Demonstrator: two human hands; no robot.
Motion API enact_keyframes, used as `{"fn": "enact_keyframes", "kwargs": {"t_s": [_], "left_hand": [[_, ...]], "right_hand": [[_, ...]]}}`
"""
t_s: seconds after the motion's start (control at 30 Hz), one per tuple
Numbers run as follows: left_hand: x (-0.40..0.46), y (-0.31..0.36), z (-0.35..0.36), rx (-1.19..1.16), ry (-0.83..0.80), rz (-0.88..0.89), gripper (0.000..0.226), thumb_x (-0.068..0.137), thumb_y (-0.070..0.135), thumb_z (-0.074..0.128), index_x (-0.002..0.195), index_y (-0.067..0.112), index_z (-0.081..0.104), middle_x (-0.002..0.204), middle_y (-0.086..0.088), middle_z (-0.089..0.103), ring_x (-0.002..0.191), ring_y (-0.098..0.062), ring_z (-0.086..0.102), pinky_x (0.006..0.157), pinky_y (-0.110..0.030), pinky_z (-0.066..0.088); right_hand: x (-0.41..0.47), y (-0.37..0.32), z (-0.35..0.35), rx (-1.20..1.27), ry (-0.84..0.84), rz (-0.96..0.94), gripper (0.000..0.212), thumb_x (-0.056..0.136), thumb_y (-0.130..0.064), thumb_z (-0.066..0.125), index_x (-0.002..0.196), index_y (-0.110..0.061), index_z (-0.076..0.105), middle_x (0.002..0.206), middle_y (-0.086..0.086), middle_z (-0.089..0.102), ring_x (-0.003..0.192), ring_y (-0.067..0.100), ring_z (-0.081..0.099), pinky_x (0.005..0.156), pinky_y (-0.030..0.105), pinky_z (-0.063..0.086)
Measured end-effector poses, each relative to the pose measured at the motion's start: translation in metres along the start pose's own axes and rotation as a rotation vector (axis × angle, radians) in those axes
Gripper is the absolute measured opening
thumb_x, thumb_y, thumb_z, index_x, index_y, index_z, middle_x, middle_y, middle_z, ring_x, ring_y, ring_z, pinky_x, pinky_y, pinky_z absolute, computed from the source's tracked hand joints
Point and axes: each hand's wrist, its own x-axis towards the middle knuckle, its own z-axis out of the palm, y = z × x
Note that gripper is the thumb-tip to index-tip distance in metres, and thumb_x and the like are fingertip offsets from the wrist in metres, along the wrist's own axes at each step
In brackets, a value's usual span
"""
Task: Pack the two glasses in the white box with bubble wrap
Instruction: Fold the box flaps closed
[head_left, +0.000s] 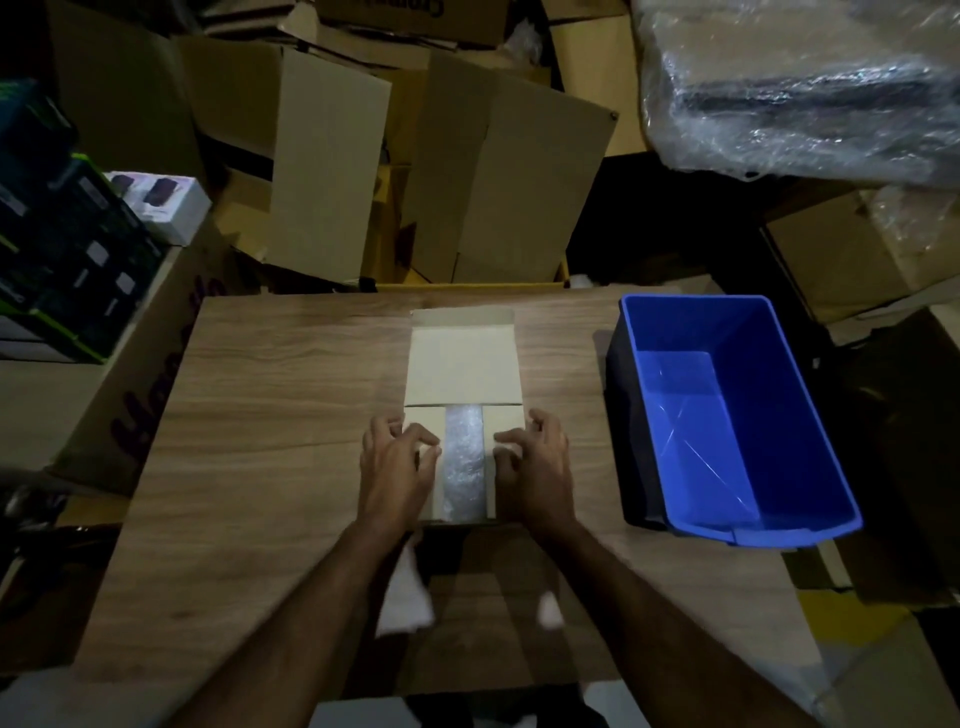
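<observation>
Cardboard boxes crowded behind the wooden table (260, 415). At mid-frame, the left hand (397, 460) and right hand (535, 462) pressed curled fingers onto the small white cardboard box's (462, 374) side flaps, gripping nothing. Pushing hard might crack glasses under the clear bubble wrap (464, 457).

Storeroom: stacked cardboard boxes (395, 171) crowd the table (270, 415).

The worktop (291, 395) is wood-grain laminate, smooth and matt. The white box (462, 364) is matt card, with shiny crinkled bubble wrap (464, 462) inside. At the right edge, the blue bin (779, 415) is glossy plastic.

Wooden table (270, 395); cardboard boxes (498, 171) behind (dim).
</observation>
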Motion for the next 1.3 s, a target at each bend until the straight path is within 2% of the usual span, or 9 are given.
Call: {"fn": "enact_keyframes", "kwargs": {"t_s": [0.07,0.2,0.3,0.43,0.63,0.73,0.9,1.07,1.3], "left_hand": [[0.022,-0.004,-0.007,-0.168,-0.083,-0.061,0.025,0.084,0.020,0.078,0.104,0.029,0.066,0.138,-0.014,0.039,0.128,-0.028,0.045,0.106,-0.037,0.046],[0.058,-0.008,-0.014,-0.252,-0.188,-0.038,0.049,0.079,0.014,0.083,0.114,0.027,0.051,0.114,-0.011,0.058,0.088,-0.028,0.059,0.069,-0.026,0.046],[0.075,-0.006,-0.017,-0.305,-0.215,-0.036,0.085,0.074,0.013,0.087,0.136,0.030,0.032,0.134,-0.008,0.057,0.113,-0.021,0.061,0.093,-0.042,0.056],[0.083,0.008,-0.026,-0.255,-0.186,-0.025,0.133,0.069,0.013,0.090,0.155,0.045,-0.006,0.158,-0.002,0.038,0.142,-0.020,0.042,0.112,-0.049,0.044],[0.069,0.057,-0.063,-0.321,0.041,0.026,0.128,0.073,0.046,0.081,0.151,0.052,-0.020,0.160,-0.003,0.036,0.140,-0.027,0.045,0.107,-0.055,0.046],[0.052,0.071,-0.083,-0.382,0.046,0.079,0.119,0.076,0.065,0.075,0.153,0.052,-0.014,0.167,-0.004,0.021,0.146,-0.027,0.036,0.113,-0.056,0.039],[0.009,0.057,-0.102,-0.409,-0.061,0.216,0.062,0.097,0.048,0.052,0.153,0.033,0.028,0.161,0.002,0.031,0.137,-0.003,0.035,0.114,-0.034,0.039],[-0.024,0.025,-0.095,-0.236,-0.068,0.374,0.045,0.104,0.026,0.052,0.149,0.025,0.045,0.150,0.003,0.043,0.139,-0.005,0.039,0.114,-0.027,0.035],[-0.053,-0.001,-0.070,-0.166,0.043,0.429,0.035,0.088,0.009,0.076,0.123,0.014,0.071,0.123,-0.001,0.063,0.112,-0.010,0.059,0.100,-0.023,0.047]], "right_hand": [[0.018,-0.003,-0.006,0.100,-0.080,0.105,0.034,0.087,-0.018,0.069,0.121,-0.020,0.065,0.146,0.011,0.043,0.135,0.026,0.044,0.099,0.032,0.047],[0.051,-0.011,-0.015,0.214,-0.156,0.139,0.059,0.082,-0.012,0.073,0.134,-0.020,0.048,0.134,0.003,0.049,0.121,0.019,0.052,0.098,0.035,0.051],[0.068,-0.023,-0.021,0.243,-0.203,0.170,0.089,0.079,-0.004,0.074,0.151,-0.025,0.025,0.143,0.002,0.043,0.126,0.017,0.050,0.101,0.035,0.050],[0.079,-0.037,-0.030,0.138,-0.253,0.117,0.130,0.077,-0.005,0.079,0.157,-0.039,-0.018,0.151,0.002,0.034,0.111,0.010,0.044,0.095,0.035,0.052],[0.069,-0.058,-0.047,0.053,-0.075,-0.058,0.130,0.085,-0.016,0.077,0.151,-0.039,-0.033,0.155,0.008,0.030,0.098,0.019,0.061,0.076,0.034,0.059],[0.054,-0.068,-0.061,0.081,0.007,-0.108,0.123,0.087,-0.029,0.077,0.156,-0.031,-0.026,0.157,0.007,0.029,0.113,0.010,0.049,0.082,0.020,0.044],[0.018,-0.062,-0.080,0.083,-0.029,-0.276,0.082,0.092,-0.059,0.061,0.158,-0.035,0.020,0.153,0.002,0.028,0.125,0.009,0.043,0.096,0.029,0.051],[-0.018,-0.046,-0.084,-0.017,-0.060,-0.279,0.046,0.102,-0.041,0.053,0.146,-0.030,0.049,0.154,0.000,0.031,0.131,0.014,0.045,0.100,0.031,0.051],[-0.046,-0.028,-0.059,-0.091,-0.064,-0.262,0.034,0.096,-0.029,0.064,0.129,-0.019,0.064,0.140,0.000,0.049,0.114,0.015,0.060,0.092,0.036,0.056]]}}
